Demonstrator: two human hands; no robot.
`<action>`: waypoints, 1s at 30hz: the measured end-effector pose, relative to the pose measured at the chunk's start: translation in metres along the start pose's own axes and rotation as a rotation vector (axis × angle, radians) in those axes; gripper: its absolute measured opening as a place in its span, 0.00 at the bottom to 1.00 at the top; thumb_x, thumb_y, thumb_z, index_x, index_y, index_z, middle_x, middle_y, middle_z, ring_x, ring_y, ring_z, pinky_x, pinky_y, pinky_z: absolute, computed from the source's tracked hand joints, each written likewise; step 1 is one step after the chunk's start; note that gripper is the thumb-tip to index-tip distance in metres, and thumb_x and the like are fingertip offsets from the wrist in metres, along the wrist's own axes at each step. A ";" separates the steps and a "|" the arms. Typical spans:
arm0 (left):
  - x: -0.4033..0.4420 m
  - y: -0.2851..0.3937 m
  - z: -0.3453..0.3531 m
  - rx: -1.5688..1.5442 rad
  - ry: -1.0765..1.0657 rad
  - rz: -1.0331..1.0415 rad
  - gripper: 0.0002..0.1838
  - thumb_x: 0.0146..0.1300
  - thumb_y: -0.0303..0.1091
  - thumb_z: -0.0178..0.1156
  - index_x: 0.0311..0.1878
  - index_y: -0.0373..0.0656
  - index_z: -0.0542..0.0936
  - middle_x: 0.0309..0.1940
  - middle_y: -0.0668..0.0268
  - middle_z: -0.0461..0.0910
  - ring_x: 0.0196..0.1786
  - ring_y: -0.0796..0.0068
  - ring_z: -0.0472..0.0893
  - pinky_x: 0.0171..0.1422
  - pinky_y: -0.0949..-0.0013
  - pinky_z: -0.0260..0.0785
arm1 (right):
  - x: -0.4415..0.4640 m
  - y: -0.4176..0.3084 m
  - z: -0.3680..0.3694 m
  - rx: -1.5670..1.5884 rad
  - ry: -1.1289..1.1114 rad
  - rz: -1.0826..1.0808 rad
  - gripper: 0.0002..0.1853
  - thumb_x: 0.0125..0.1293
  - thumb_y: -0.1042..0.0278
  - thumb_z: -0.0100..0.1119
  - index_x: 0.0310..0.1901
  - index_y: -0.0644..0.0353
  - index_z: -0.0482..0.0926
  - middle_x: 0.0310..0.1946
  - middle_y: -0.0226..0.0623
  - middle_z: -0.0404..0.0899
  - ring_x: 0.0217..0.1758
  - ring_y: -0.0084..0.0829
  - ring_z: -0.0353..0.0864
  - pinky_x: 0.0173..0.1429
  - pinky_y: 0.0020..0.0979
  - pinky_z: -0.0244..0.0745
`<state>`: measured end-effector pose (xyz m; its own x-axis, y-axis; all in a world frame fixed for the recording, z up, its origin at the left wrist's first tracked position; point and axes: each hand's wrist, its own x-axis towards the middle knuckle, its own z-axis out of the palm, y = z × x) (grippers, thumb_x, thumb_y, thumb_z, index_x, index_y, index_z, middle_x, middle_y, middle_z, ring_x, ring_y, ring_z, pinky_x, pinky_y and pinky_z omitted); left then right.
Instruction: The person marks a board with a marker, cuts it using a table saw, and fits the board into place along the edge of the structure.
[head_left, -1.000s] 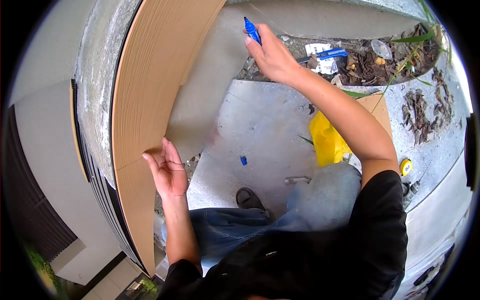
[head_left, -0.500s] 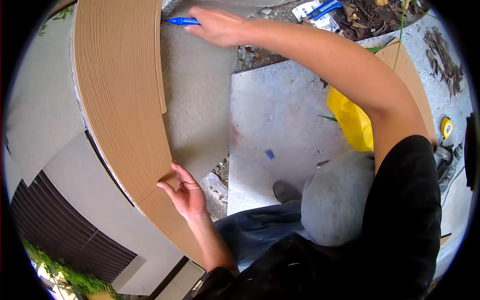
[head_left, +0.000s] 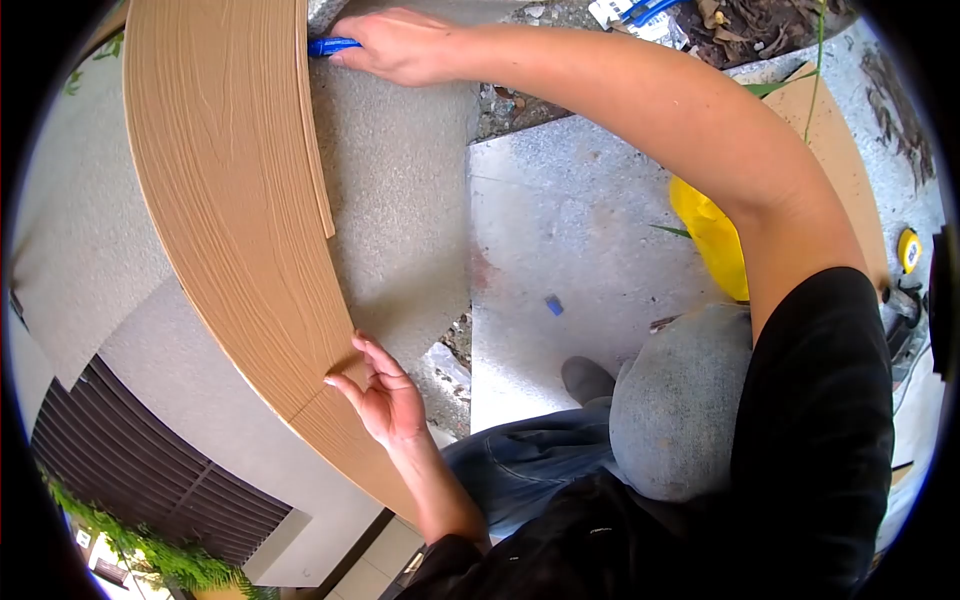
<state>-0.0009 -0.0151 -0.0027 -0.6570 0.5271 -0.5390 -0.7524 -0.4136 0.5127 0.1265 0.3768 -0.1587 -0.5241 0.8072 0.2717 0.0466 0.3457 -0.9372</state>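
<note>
A long tan board (head_left: 225,200) with a wood-grain face runs along the left, with a thin line across it lower down. My right hand (head_left: 400,48) grips a blue marker (head_left: 334,46), whose tip end meets the board's right edge near the top. Lower on the same edge, my left hand (head_left: 388,396) rests with thumb and fingers apart, the thumb on the board's face near the line. On the grey floor slab lies a small blue cap (head_left: 554,305).
A yellow bag (head_left: 712,235) lies partly behind my right arm. Further right are another tan board (head_left: 850,180) and a yellow tape measure (head_left: 908,250). A blue cutter (head_left: 650,10) and dry leaves (head_left: 745,35) are at the top. My knee (head_left: 675,410) rises below.
My right hand has come left with the marker, from above the soil to the board's edge. My left hand stays at the board, while the view has shifted.
</note>
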 end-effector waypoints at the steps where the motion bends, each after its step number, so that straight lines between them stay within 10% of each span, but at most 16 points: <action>1: 0.000 0.001 -0.001 0.000 -0.007 -0.010 0.37 0.62 0.35 0.75 0.68 0.26 0.69 0.65 0.47 0.77 0.67 0.54 0.79 0.79 0.55 0.73 | 0.000 -0.002 0.000 -0.001 0.002 0.005 0.20 0.79 0.48 0.51 0.52 0.59 0.77 0.43 0.52 0.85 0.50 0.57 0.84 0.55 0.54 0.76; 30: 0.000 -0.002 -0.001 0.011 -0.036 -0.019 0.38 0.62 0.38 0.75 0.67 0.23 0.69 0.65 0.46 0.77 0.67 0.54 0.79 0.78 0.57 0.74 | -0.003 -0.015 -0.005 0.068 0.037 0.064 0.20 0.80 0.50 0.51 0.52 0.60 0.79 0.41 0.52 0.85 0.49 0.56 0.84 0.55 0.53 0.77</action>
<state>0.0007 -0.0148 -0.0042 -0.6406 0.5608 -0.5245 -0.7638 -0.3954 0.5102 0.1313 0.3712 -0.1441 -0.4899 0.8441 0.2180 0.0203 0.2610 -0.9651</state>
